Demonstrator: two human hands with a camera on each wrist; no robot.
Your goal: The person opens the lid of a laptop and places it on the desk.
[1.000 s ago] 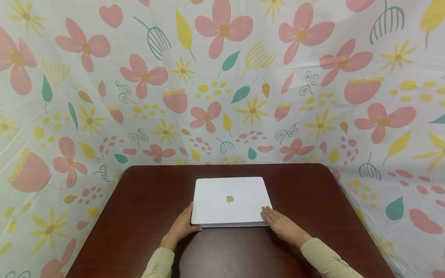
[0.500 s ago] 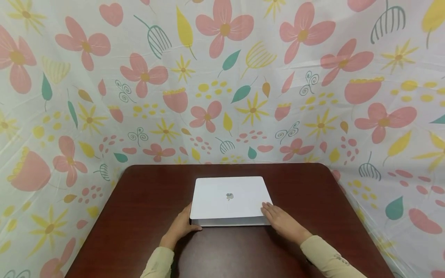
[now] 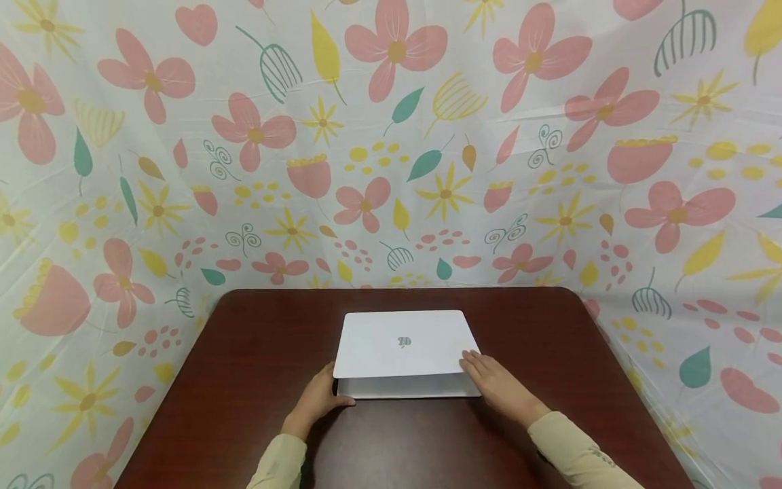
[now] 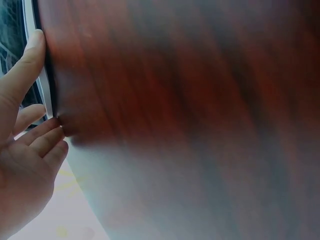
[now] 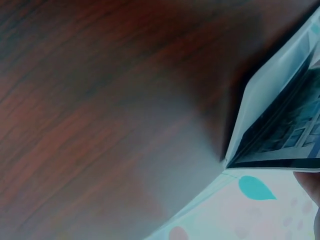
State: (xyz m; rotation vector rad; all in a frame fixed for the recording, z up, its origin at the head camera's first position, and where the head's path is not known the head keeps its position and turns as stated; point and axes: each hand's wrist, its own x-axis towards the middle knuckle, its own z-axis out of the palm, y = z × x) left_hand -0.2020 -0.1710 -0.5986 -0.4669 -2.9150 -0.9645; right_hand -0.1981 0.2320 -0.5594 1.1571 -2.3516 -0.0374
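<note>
A silver laptop (image 3: 397,353) lies on the table with its lid partly raised, the front gap facing the person. My left hand (image 3: 318,401) holds the base at the front left corner, thumb on the front edge and fingers along the left side. In the left wrist view, the thumb (image 4: 30,60) rests against the base's edge. At the lid's right edge, my right hand (image 3: 501,387) has its fingers over the top; its thumb is hidden. The right wrist view shows the lit screen (image 5: 295,130) inside the lid, with part of the right hand (image 5: 310,187) behind it.
The dark reddish-brown wooden table (image 3: 269,339) has rounded far corners. A white cloth (image 3: 391,156) printed with flowers and leaves hangs behind it and along both sides.
The laptop's lid has risen from nearly closed, and the gap along its front edge has widened. My right fingers have moved up slightly with it; my left hand stays at the corner.
</note>
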